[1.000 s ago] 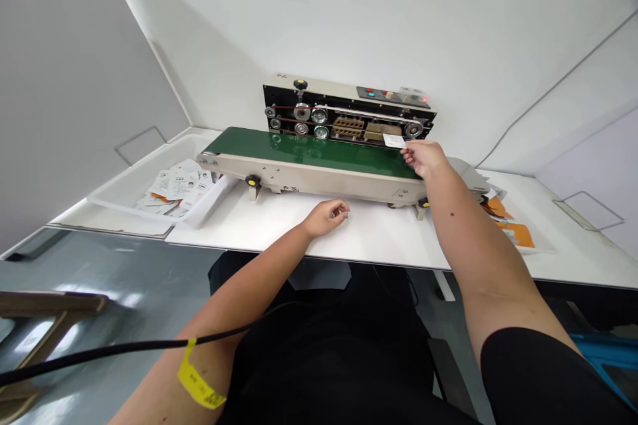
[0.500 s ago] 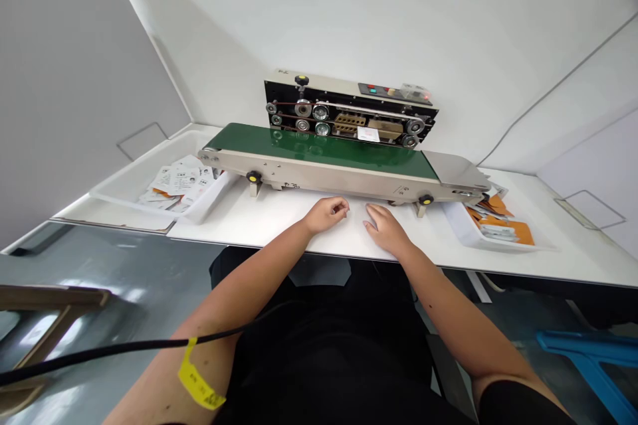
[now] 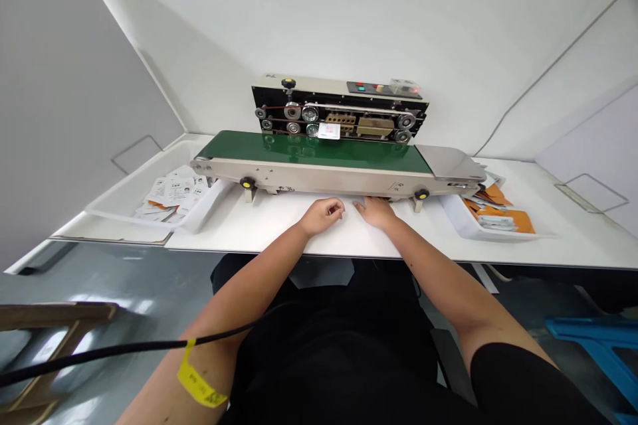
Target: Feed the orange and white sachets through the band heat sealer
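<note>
Both hands rest empty on the worktop [image 3: 279, 229] just in front of the sealing machine [image 3: 329, 146], the left hand [image 3: 323, 214] loosely curled and the right hand [image 3: 375, 211] flat, while a small white packet [image 3: 329, 131] rides the green belt [image 3: 314, 149] under the machine's rollers.

Both forearms are bare down to the left hand [image 3: 323, 215] and the right hand [image 3: 375, 212], neither wearing a glove or ring. A black short sleeve [image 3: 528, 382] covers the right upper arm at five o'clock, matching the black clothing [image 3: 339, 352] on the torso and lap. At seven o'clock a thin black cable [image 3: 114, 348] crosses the left arm, carrying a yellow tag [image 3: 198, 382] with small dark print.
</note>
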`<state>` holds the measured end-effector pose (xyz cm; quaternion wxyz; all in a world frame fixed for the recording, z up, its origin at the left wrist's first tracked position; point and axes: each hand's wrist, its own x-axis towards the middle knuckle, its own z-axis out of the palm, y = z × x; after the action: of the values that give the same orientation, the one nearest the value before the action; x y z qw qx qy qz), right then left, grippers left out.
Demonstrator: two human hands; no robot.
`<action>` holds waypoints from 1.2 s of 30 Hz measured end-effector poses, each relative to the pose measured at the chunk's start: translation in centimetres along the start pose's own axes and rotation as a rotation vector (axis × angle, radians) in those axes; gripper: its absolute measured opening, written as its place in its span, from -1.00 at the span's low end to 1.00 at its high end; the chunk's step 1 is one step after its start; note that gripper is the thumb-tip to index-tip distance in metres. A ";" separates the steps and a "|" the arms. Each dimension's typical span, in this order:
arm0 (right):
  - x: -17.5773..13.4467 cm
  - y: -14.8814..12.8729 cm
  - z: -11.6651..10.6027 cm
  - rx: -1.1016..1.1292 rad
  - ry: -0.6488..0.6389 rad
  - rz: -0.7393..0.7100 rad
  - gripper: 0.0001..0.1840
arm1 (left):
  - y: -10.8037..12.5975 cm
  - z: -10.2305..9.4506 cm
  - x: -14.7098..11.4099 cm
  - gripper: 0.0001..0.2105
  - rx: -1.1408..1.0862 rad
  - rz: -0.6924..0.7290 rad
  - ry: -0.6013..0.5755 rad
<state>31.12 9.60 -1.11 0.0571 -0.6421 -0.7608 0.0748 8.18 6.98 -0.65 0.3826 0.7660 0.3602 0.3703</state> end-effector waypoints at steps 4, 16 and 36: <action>-2.4 -0.5 0.6 0.073 0.121 -0.228 -0.49 | -0.1 0.1 0.0 -0.87 0.068 0.053 0.092; -5.3 -1.4 0.2 0.586 0.255 -0.154 -0.59 | 0.0 0.1 0.1 -0.68 0.162 0.083 0.090; 2.8 9.2 -18.8 1.246 0.943 0.504 -0.76 | -0.1 0.1 -0.3 -0.66 -0.128 0.046 -0.034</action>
<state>42.96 14.66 15.57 0.6985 -0.6082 -0.3087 0.2164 8.07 6.71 -0.82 0.4281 0.7543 0.3117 0.3882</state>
